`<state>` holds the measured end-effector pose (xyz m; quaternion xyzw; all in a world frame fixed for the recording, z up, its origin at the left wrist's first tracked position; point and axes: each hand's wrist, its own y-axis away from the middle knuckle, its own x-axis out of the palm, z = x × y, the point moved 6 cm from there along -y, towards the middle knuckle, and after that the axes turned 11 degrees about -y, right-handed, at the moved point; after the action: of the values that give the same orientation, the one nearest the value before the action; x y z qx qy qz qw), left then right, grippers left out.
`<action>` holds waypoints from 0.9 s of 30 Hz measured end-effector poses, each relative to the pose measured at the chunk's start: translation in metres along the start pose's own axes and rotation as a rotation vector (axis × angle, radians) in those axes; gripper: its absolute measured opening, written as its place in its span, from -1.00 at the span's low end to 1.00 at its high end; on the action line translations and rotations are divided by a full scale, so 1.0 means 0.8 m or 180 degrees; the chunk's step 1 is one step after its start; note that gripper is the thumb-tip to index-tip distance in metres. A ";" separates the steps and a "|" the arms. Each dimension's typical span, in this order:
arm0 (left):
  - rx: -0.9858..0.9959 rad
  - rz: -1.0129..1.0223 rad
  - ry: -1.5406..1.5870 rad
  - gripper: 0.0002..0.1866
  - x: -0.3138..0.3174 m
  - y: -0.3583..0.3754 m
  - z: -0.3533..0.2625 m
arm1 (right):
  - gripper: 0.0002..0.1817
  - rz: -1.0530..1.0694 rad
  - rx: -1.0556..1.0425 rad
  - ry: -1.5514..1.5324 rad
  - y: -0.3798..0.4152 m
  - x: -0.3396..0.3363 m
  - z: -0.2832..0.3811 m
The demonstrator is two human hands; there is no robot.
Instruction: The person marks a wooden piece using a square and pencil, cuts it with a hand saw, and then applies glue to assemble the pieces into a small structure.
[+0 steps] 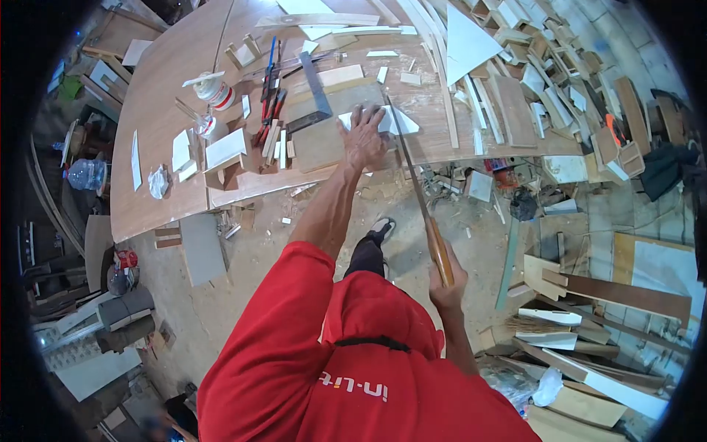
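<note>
My left hand (364, 137) lies flat with fingers spread, pressing on a small white-faced board (403, 125) at the table's near edge. In my right hand (449, 286) is the wooden handle of a handsaw (414, 175). The fingers are wrapped round that handle, below the table edge. The long narrow blade runs up and away, crossing the white board just right of my left fingertips. Part of the board is hidden under my left hand. A dark metal try square (317, 90) lies left of this hand, on flat brown boards (311, 153).
The wooden table (166, 96) carries pliers (278, 104), a white tub (215, 93), a glass jar (210, 127) and several offcuts. Wood scraps (545, 74) pile up at the right. More boards (589, 387) lie on the floor at lower right.
</note>
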<state>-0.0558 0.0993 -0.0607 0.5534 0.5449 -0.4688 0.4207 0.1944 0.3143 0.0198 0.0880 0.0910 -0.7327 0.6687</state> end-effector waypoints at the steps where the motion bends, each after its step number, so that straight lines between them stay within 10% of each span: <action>1: 0.0015 -0.0040 -0.0013 -0.29 0.001 0.000 0.000 | -0.41 0.0032 0.0066 -0.0014 -0.016 0.008 -0.013; 7: 0.0002 0.0060 -0.0040 -0.29 0.004 -0.003 0.001 | -0.44 -0.0116 -0.0663 0.0243 0.010 -0.009 -0.006; 12: 0.0088 -0.0042 0.0027 -0.29 0.001 0.000 -0.003 | -0.48 0.0080 0.0461 -0.0052 -0.025 0.012 -0.022; 21: 0.0036 -0.0008 0.0011 -0.31 0.007 -0.003 0.002 | -0.44 -0.0104 -0.0368 0.0113 -0.006 -0.001 -0.018; 27: 0.0018 0.0046 0.0010 -0.31 0.007 -0.002 0.002 | -0.49 0.0089 0.0214 -0.0032 0.006 0.003 -0.013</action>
<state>-0.0575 0.0988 -0.0666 0.5593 0.5402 -0.4664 0.4217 0.1993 0.3142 0.0094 0.1079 0.0617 -0.7263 0.6760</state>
